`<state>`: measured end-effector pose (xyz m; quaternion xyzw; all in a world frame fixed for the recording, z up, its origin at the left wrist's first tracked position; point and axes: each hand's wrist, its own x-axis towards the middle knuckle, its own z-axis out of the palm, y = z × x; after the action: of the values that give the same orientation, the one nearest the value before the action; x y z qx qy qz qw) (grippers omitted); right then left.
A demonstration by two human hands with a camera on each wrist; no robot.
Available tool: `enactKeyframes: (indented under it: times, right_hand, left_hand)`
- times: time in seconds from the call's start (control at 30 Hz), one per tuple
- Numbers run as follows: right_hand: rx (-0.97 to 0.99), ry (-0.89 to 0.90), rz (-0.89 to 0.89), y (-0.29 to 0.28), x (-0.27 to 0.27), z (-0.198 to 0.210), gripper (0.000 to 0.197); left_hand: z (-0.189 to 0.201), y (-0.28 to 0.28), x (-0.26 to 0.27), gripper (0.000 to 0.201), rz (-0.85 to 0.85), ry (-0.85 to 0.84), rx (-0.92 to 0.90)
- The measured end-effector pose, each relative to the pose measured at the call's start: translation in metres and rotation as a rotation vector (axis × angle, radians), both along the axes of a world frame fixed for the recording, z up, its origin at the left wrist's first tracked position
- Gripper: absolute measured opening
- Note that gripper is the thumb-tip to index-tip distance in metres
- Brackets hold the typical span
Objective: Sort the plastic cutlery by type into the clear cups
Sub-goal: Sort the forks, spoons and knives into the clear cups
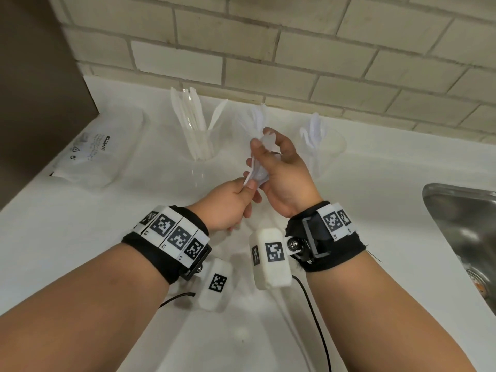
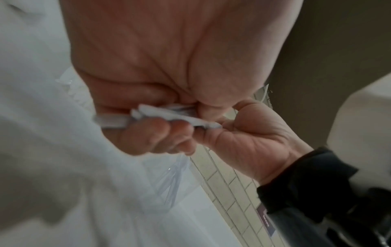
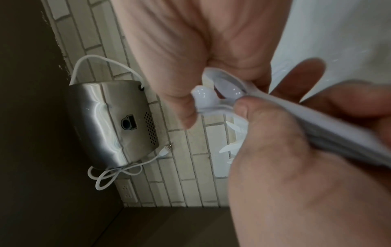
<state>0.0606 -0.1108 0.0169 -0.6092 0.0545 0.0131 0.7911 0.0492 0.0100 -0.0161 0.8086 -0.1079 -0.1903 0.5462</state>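
Note:
Both hands hold one bundle of white plastic spoons (image 1: 255, 171) above the white counter (image 1: 80, 237). My left hand (image 1: 248, 187) pinches the handle ends, and my right hand (image 1: 264, 142) curls round the bowl ends. The spoon bowls (image 3: 228, 90) show in the right wrist view, the handles (image 2: 165, 115) in the left wrist view. Three clear cups stand by the tiled wall: the left cup (image 1: 200, 146) holds knives, the right cup (image 1: 322, 151) holds spoons. The middle cup (image 1: 253, 122) is partly hidden behind my right hand, with white cutlery in it.
A clear plastic bag (image 1: 94, 154) printed with a warning lies at the counter's left. A steel sink (image 1: 461, 224) is set in at the right. A dark cabinet side (image 1: 32, 103) bounds the left. A steel box with a white cord (image 3: 114, 123) hangs on the wall.

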Motion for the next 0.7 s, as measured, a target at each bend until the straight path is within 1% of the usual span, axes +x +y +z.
enactKeyframes:
  times: [0.07, 0.1, 0.2, 0.27, 0.33, 0.5, 0.57, 0.63, 0.7]
  right_hand:
    - [-0.039, -0.017, 0.007, -0.001, 0.002, -0.001, 0.037]
    - [-0.017, -0.026, 0.022, -0.002, 0.002, 0.000, 0.034]
    - [0.071, -0.083, 0.032, -0.008, 0.003, 0.003, 0.038]
    - [0.085, -0.133, 0.008, -0.014, 0.003, 0.006, 0.042]
    - [0.071, -0.158, -0.009, -0.017, 0.003, 0.008, 0.041]
    - [0.011, -0.143, -0.083, -0.015, 0.004, 0.009, 0.021]
    - [-0.005, -0.138, -0.089, -0.017, 0.005, 0.009, 0.019]
    - [-0.032, -0.142, -0.080, -0.018, 0.005, 0.009, 0.022]
    - [-0.081, -0.151, -0.087, -0.021, 0.008, 0.011, 0.026]
  left_hand:
    - [0.000, -0.001, -0.002, 0.047, -0.031, 0.063, -0.062]
    - [0.000, 0.000, -0.002, 0.047, -0.035, 0.104, -0.106]
    - [-0.001, 0.005, -0.002, 0.050, -0.046, 0.228, -0.203]
    - [-0.004, 0.007, -0.001, 0.050, -0.032, 0.294, -0.247]
    - [-0.006, 0.006, -0.001, 0.047, -0.002, 0.334, -0.299]
    - [0.000, 0.000, 0.007, 0.043, 0.116, 0.428, -0.530]
    - [0.001, 0.000, 0.008, 0.035, 0.130, 0.457, -0.593]
    - [0.001, 0.001, 0.007, 0.024, 0.127, 0.479, -0.650]
    - [0.002, 0.001, 0.005, 0.021, 0.121, 0.471, -0.654]
